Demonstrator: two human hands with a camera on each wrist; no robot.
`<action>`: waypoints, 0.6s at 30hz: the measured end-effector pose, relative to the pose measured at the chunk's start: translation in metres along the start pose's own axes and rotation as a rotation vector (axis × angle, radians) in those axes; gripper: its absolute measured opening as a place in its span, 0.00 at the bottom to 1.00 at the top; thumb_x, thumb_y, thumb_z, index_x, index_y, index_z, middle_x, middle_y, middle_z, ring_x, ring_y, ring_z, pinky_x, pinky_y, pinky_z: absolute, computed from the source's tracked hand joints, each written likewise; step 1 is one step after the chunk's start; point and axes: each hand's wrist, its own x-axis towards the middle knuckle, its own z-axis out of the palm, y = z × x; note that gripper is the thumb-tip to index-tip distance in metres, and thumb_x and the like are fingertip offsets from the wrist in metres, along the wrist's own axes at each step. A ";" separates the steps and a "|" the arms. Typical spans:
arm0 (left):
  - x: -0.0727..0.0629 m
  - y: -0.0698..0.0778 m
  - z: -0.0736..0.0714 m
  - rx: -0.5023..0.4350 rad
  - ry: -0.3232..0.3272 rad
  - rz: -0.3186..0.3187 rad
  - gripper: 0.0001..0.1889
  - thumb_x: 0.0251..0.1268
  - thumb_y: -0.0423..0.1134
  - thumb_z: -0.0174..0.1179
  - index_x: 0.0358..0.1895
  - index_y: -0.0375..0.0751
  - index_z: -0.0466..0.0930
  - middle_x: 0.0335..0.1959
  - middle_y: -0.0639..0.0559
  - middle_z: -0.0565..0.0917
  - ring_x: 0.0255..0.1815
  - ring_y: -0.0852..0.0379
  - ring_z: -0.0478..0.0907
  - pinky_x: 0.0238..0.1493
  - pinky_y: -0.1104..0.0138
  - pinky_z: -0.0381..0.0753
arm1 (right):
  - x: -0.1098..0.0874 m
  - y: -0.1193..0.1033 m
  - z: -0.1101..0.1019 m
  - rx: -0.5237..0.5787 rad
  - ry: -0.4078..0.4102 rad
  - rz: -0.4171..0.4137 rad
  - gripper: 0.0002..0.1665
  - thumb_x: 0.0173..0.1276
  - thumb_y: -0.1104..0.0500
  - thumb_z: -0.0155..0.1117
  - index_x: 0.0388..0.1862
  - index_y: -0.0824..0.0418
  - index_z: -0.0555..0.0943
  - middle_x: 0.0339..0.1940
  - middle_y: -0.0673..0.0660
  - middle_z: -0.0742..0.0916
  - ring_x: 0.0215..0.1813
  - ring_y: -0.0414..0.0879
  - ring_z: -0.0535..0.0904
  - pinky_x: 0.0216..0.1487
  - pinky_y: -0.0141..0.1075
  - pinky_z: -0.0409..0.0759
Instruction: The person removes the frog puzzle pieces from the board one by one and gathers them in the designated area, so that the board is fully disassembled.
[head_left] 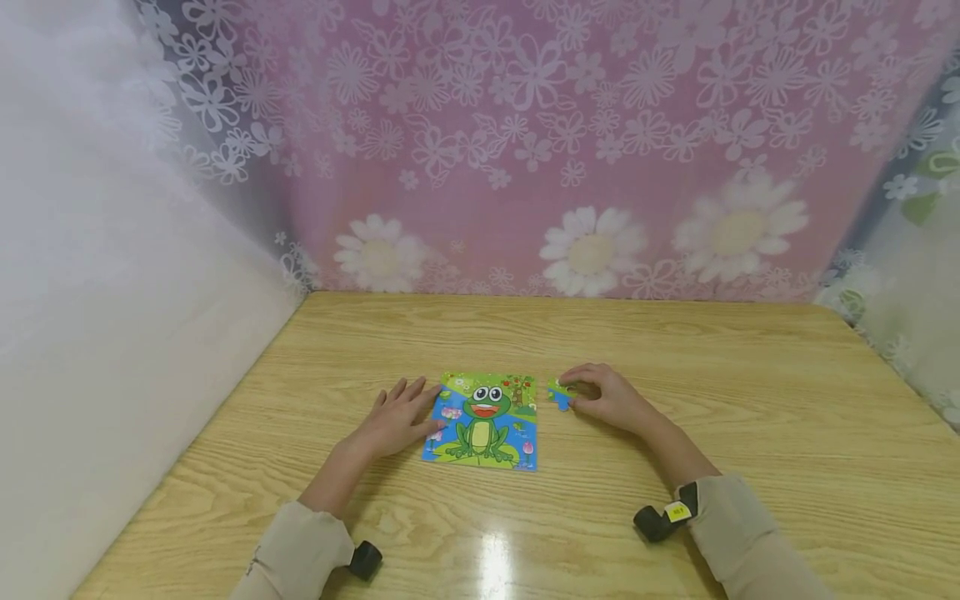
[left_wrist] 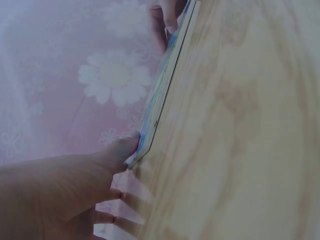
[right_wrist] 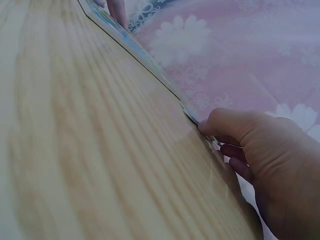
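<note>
A square frog jigsaw puzzle (head_left: 480, 435), green and blue with a thick pale edge, lies flat on the table. My left hand (head_left: 392, 422) rests at its left side, fingers spread, with the thumb (left_wrist: 127, 147) on the puzzle's edge in the left wrist view. Just to the right of the puzzle, a green and blue puzzle piece (head_left: 558, 396) with a rounded tab is pinched between the thumb and fingers of my right hand (head_left: 611, 402). Those fingers cover the piece's right part. In the right wrist view the piece (right_wrist: 190, 116) sits low at the tabletop, near the puzzle's corner.
The wood-grain table (head_left: 480, 517) stretches out around both hands. Behind it hangs a pink flowered curtain (head_left: 480, 167), and a white sheet (head_left: 112, 292) hangs along the left side. A black wrist camera (head_left: 366, 561) shows at the left cuff, another (head_left: 654, 523) at the right.
</note>
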 end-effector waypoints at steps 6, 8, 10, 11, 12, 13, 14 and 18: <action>0.001 -0.001 0.000 0.004 -0.006 -0.006 0.35 0.66 0.56 0.51 0.71 0.47 0.54 0.71 0.40 0.50 0.70 0.37 0.39 0.63 0.41 0.37 | -0.001 0.001 0.000 -0.010 -0.012 0.022 0.18 0.60 0.62 0.66 0.51 0.60 0.80 0.54 0.57 0.78 0.60 0.60 0.64 0.60 0.58 0.56; 0.001 -0.001 0.000 0.006 -0.006 -0.006 0.35 0.66 0.56 0.51 0.71 0.47 0.55 0.71 0.40 0.50 0.70 0.37 0.39 0.63 0.41 0.38 | -0.001 0.001 0.000 -0.004 -0.016 0.030 0.18 0.61 0.62 0.65 0.51 0.60 0.79 0.54 0.58 0.78 0.61 0.61 0.64 0.60 0.59 0.56; 0.001 -0.001 0.000 0.008 -0.007 -0.006 0.35 0.66 0.56 0.51 0.71 0.47 0.55 0.71 0.39 0.50 0.70 0.37 0.39 0.63 0.41 0.38 | -0.002 0.001 0.000 0.003 -0.020 0.035 0.18 0.61 0.62 0.65 0.51 0.60 0.79 0.54 0.58 0.78 0.61 0.61 0.63 0.60 0.59 0.55; 0.001 -0.001 0.000 0.009 -0.007 -0.005 0.35 0.66 0.56 0.51 0.71 0.47 0.55 0.71 0.39 0.50 0.70 0.36 0.39 0.63 0.41 0.38 | -0.002 0.000 0.000 0.006 -0.022 0.038 0.18 0.61 0.62 0.65 0.52 0.60 0.79 0.55 0.58 0.78 0.61 0.61 0.63 0.60 0.59 0.55; 0.001 -0.001 0.000 0.009 -0.007 -0.004 0.35 0.66 0.56 0.51 0.71 0.47 0.55 0.71 0.39 0.50 0.70 0.36 0.39 0.63 0.41 0.38 | -0.002 0.001 0.000 0.009 -0.024 0.039 0.18 0.61 0.61 0.65 0.52 0.60 0.79 0.55 0.58 0.77 0.61 0.61 0.63 0.60 0.59 0.55; 0.001 -0.001 0.000 0.008 -0.006 -0.003 0.35 0.66 0.56 0.51 0.71 0.46 0.55 0.71 0.39 0.50 0.70 0.36 0.39 0.62 0.41 0.38 | -0.002 0.001 0.000 0.010 -0.024 0.037 0.18 0.61 0.61 0.65 0.52 0.60 0.79 0.55 0.58 0.77 0.61 0.61 0.63 0.60 0.59 0.55; 0.001 -0.001 -0.001 0.008 -0.005 -0.002 0.35 0.66 0.56 0.51 0.71 0.47 0.55 0.71 0.39 0.50 0.70 0.36 0.39 0.62 0.40 0.38 | -0.002 0.001 0.000 0.010 -0.024 0.036 0.18 0.61 0.61 0.65 0.52 0.60 0.79 0.55 0.58 0.77 0.61 0.61 0.63 0.60 0.59 0.55; 0.001 -0.001 0.000 0.009 -0.003 0.001 0.35 0.66 0.57 0.50 0.71 0.47 0.55 0.71 0.39 0.50 0.70 0.36 0.39 0.62 0.40 0.38 | -0.002 0.002 0.000 0.020 -0.025 0.017 0.18 0.62 0.62 0.65 0.51 0.62 0.79 0.54 0.59 0.78 0.61 0.61 0.64 0.60 0.58 0.55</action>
